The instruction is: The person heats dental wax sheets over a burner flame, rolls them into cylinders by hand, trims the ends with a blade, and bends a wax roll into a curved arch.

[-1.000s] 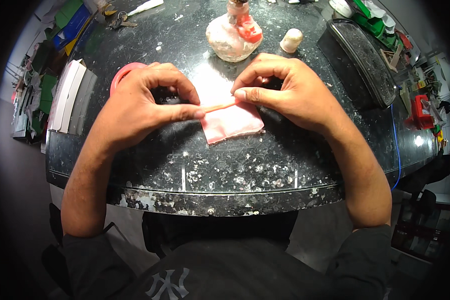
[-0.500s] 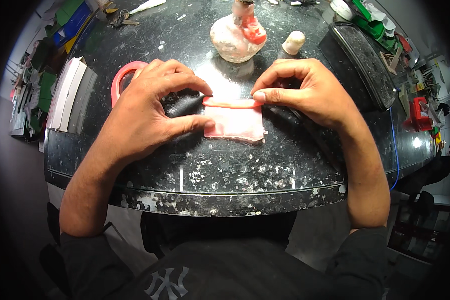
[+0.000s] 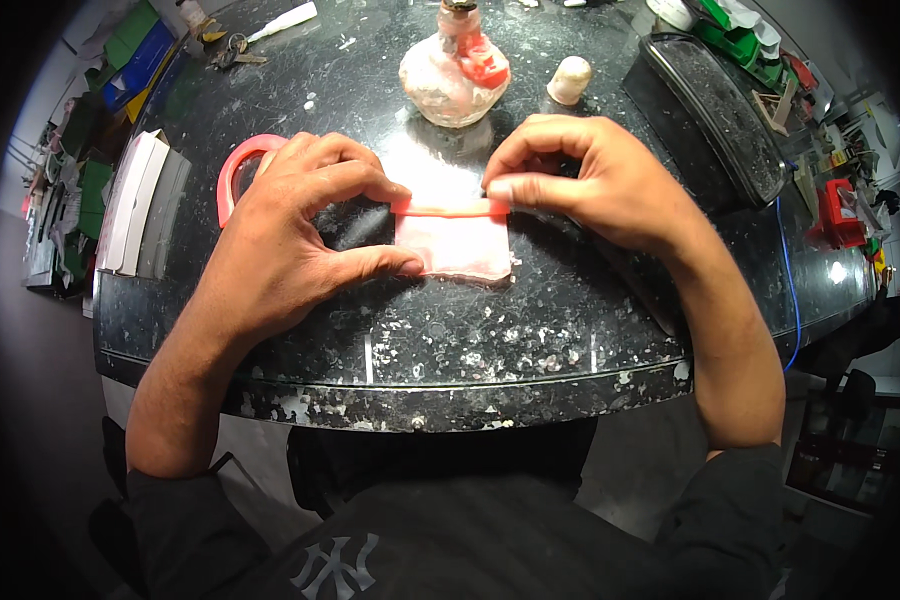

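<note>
A small pink wax sheet point(image 3: 455, 248) lies on the dark table, its far edge folded over into a thick roll. My left hand point(image 3: 300, 215) curves around the sheet's left side, thumb at the near left corner and forefinger at the left end of the roll. With thumb and fingers closed together, my right hand point(image 3: 585, 190) pinches the roll's right end. Bright light washes out part of the sheet. Partly hidden behind my left hand is a red curved loop point(image 3: 232, 180).
A round glass spirit burner point(image 3: 455, 80) with red residue stands beyond the sheet, a pale thimble-shaped cap point(image 3: 570, 80) to its right. At right lies a black case point(image 3: 715, 115); at left, a white box point(image 3: 135, 205). Keys point(image 3: 235, 52) sit far left.
The view has shifted slightly, moving the sheet and burner a little leftward in the picture. My left thumb has slid toward the sheet's near corner. The right hand keeps its pinch.
</note>
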A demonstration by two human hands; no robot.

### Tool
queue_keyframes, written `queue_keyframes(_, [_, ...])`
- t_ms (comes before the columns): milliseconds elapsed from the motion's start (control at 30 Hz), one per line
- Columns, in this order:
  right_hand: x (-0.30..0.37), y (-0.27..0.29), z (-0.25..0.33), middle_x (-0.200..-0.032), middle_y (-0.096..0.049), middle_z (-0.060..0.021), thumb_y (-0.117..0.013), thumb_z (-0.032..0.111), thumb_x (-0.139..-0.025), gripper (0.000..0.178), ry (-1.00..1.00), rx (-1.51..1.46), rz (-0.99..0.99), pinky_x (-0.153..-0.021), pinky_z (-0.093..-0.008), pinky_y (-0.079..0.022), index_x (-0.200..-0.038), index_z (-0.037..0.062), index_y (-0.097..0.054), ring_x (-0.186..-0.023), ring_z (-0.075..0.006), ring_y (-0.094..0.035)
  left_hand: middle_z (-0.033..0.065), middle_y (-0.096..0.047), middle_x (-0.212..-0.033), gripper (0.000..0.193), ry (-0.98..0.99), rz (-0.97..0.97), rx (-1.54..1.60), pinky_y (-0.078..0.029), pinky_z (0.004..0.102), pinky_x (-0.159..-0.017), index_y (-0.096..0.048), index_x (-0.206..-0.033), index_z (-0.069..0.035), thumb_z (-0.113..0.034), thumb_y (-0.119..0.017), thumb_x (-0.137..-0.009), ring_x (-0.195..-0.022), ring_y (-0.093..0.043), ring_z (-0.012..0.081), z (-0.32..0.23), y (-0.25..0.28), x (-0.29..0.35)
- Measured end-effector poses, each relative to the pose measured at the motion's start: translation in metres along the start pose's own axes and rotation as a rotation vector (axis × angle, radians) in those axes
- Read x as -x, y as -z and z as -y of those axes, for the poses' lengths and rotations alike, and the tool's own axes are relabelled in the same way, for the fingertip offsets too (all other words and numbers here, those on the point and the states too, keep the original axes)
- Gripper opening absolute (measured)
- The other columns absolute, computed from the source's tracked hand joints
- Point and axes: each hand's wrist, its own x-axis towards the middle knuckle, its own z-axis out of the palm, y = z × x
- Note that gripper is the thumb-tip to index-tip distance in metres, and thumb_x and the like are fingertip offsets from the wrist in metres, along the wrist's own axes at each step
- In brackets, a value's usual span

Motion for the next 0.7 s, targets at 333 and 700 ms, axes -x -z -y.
queue_keyframes(333, [0.000,-0.009,0.003,-0.083,-0.070,0.0000,-0.086,0.015,-0.093,0.015,0.016,0.152,-0.086,-0.075,-0.0298,-0.052,-0.100,0.0045,-0.078,-0.078,-0.0096,-0.060,0.0041,-0.071,-0.111,0.050,0.002,-0.005,0.001,-0.054,0.0333,-0.096,-0.083,-0.114,-0.004,-0.026,-0.100,-0.072,-0.109,-0.066,0.0188,-0.003,-0.001,0.004])
queue_keyframes(700, [-0.001,-0.001,-0.007,-0.100,-0.073,-0.0049,-0.082,0.020,-0.095,0.023,0.532,0.484,-0.116,-0.083,-0.0337,-0.058,-0.117,0.0111,-0.083,-0.087,-0.0219,-0.069,0.0050,-0.071,-0.112,0.051,0.003,-0.010,0.002,-0.053,0.0357,-0.097,-0.082,-0.126,-0.010,-0.023,-0.096,-0.079,-0.109,-0.064,0.0213,-0.011,0.000,0.006])
